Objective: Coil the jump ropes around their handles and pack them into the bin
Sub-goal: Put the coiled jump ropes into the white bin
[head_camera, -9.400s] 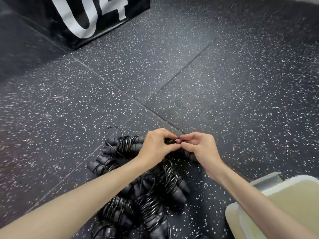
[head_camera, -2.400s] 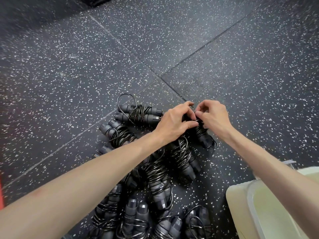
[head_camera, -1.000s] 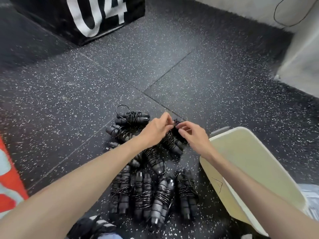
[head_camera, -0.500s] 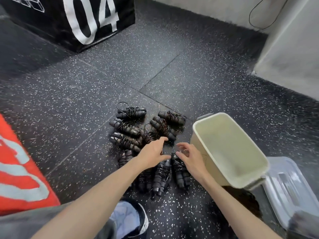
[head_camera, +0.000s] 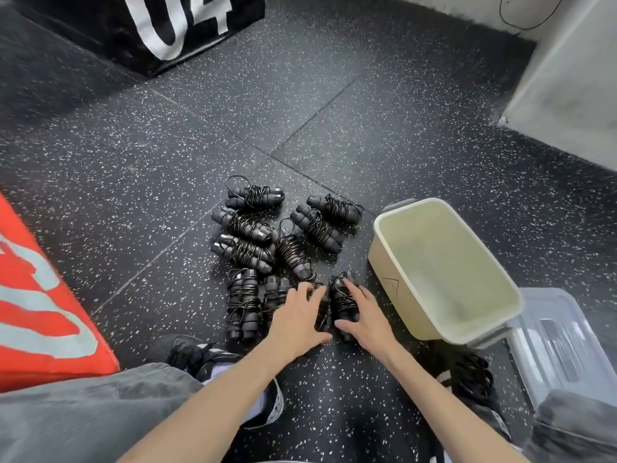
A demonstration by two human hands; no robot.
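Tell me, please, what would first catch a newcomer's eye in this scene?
A cluster of coiled black jump ropes lies mid-floor, with the left hand and right hand on its nearest bundles. Right of them stands an empty cream bin; a bright orange pad fills the left edge.

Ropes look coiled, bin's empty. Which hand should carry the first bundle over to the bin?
Probably the right hand: it already rests on the bundle nearest the bin, on the bin's side. The left hand would have to cross over.
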